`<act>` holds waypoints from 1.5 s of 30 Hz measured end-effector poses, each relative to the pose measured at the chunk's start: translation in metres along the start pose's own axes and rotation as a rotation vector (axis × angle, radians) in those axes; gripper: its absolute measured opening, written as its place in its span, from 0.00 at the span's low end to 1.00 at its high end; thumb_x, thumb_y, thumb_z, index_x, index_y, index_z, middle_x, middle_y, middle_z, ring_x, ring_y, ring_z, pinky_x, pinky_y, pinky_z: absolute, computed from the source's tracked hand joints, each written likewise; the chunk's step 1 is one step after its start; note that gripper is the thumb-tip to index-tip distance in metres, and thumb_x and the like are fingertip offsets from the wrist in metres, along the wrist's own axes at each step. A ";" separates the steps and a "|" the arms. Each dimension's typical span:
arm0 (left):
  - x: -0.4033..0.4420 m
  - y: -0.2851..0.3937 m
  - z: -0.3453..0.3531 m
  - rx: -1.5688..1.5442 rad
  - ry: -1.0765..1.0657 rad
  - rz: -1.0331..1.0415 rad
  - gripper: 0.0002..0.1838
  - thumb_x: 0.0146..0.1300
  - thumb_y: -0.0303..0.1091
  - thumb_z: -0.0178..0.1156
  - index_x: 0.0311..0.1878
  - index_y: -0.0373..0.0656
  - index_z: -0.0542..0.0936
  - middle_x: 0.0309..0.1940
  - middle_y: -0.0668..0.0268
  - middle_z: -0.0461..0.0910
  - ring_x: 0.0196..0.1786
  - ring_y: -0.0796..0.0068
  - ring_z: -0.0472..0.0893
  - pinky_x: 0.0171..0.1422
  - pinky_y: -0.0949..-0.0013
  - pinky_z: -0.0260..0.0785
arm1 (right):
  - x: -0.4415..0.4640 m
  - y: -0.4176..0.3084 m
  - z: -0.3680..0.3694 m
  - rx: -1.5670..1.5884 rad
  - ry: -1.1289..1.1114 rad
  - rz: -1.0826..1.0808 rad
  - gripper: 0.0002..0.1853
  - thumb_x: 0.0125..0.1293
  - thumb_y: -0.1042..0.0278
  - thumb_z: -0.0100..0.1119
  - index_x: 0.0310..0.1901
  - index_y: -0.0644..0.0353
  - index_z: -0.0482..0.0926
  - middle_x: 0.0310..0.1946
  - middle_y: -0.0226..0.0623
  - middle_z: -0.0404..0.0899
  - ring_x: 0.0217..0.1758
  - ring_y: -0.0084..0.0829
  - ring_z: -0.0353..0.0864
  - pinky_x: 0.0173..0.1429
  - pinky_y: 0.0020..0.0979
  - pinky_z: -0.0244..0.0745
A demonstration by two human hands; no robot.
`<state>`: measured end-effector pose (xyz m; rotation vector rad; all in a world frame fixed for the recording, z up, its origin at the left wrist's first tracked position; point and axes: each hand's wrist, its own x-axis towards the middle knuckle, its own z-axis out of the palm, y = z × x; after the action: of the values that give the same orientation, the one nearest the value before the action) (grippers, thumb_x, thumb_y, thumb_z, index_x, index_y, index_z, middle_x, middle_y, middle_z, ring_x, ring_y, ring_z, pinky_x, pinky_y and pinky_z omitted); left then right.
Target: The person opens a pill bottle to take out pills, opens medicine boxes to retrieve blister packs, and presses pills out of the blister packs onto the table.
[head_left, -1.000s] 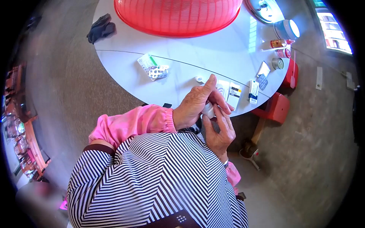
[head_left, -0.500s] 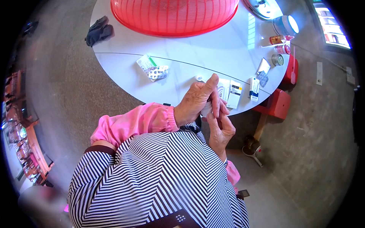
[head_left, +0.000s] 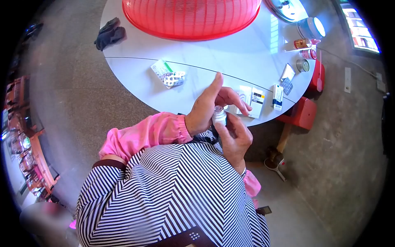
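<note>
My right hand (head_left: pixel 235 140) grips a small white bottle (head_left: pixel 220 117) between thumb and fingers, in front of my body near the table's edge. The bottle is tilted and its clear neck points up toward my other palm. Close beside the bottle is my left hand (head_left: pixel 203 105), open, with the thumb raised and the fingers stretched out to the right. Whether its palm touches the bottle, or has anything small in it, I cannot tell. Just beyond my fingers lies a white box with a black and yellow band (head_left: pixel 257 99) on the table.
A large red mesh food cover (head_left: pixel 191 18) stands on the white table (head_left: pixel 197 55). A green-white box (head_left: pixel 159 68), blister packs (head_left: pixel 174 79), another medicine box (head_left: pixel 277 97), jars and a dark cloth (head_left: pixel 110 33) also lie there. Red stools (head_left: pixel 302 113) stand at the right.
My left hand has opened away from the bottle, its fingers straightening. The bottle, earlier mostly covered by my hands, now shows in my right hand.
</note>
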<state>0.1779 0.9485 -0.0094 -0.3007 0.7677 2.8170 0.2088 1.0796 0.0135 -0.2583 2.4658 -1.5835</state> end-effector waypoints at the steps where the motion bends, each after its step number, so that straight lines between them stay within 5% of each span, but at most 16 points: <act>1: 0.001 -0.002 -0.004 -0.066 0.025 -0.032 0.42 0.74 0.61 0.26 0.28 0.35 0.80 0.31 0.49 0.83 0.46 0.57 0.82 0.64 0.56 0.67 | 0.000 -0.003 0.001 -0.170 0.027 -0.161 0.17 0.53 0.73 0.71 0.45 0.69 0.80 0.38 0.45 0.83 0.34 0.32 0.85 0.39 0.28 0.79; 6: -0.001 -0.006 -0.010 -0.215 0.103 -0.143 0.39 0.73 0.62 0.30 0.31 0.37 0.80 0.35 0.51 0.83 0.44 0.63 0.82 0.59 0.65 0.70 | 0.002 0.001 0.003 -0.294 0.046 -0.317 0.22 0.50 0.72 0.73 0.47 0.68 0.80 0.43 0.49 0.83 0.41 0.38 0.86 0.41 0.32 0.81; 18: -0.009 0.002 -0.003 -0.139 -0.057 -0.071 0.39 0.73 0.61 0.30 0.32 0.35 0.79 0.36 0.52 0.82 0.44 0.63 0.81 0.56 0.63 0.71 | 0.010 -0.020 -0.004 -0.407 -0.067 -0.369 0.22 0.50 0.73 0.73 0.48 0.67 0.80 0.43 0.49 0.82 0.43 0.41 0.85 0.43 0.32 0.81; 24: -0.008 -0.001 -0.010 -0.201 0.002 -0.075 0.38 0.75 0.58 0.30 0.34 0.34 0.81 0.39 0.48 0.83 0.49 0.58 0.81 0.65 0.59 0.67 | 0.009 -0.015 0.004 -0.394 -0.011 -0.514 0.22 0.49 0.73 0.74 0.47 0.67 0.80 0.42 0.49 0.83 0.44 0.42 0.85 0.46 0.34 0.82; 37: -0.005 -0.006 -0.012 -0.284 0.053 -0.145 0.37 0.75 0.57 0.33 0.34 0.34 0.81 0.36 0.50 0.83 0.48 0.58 0.82 0.63 0.60 0.69 | 0.007 -0.019 -0.007 -0.340 -0.163 -0.408 0.24 0.50 0.76 0.72 0.51 0.68 0.79 0.46 0.50 0.81 0.46 0.44 0.84 0.47 0.34 0.81; 45: -0.005 -0.001 -0.023 -0.433 -0.010 -0.210 0.37 0.76 0.55 0.29 0.34 0.32 0.80 0.42 0.45 0.82 0.52 0.55 0.81 0.63 0.58 0.69 | 0.002 -0.037 -0.026 -0.586 -0.052 -0.637 0.25 0.49 0.75 0.74 0.50 0.70 0.78 0.43 0.49 0.81 0.44 0.41 0.84 0.45 0.33 0.81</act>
<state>0.1863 0.9366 -0.0284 -0.4054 0.1044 2.7510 0.2013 1.0866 0.0580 -1.2529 2.9100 -0.9193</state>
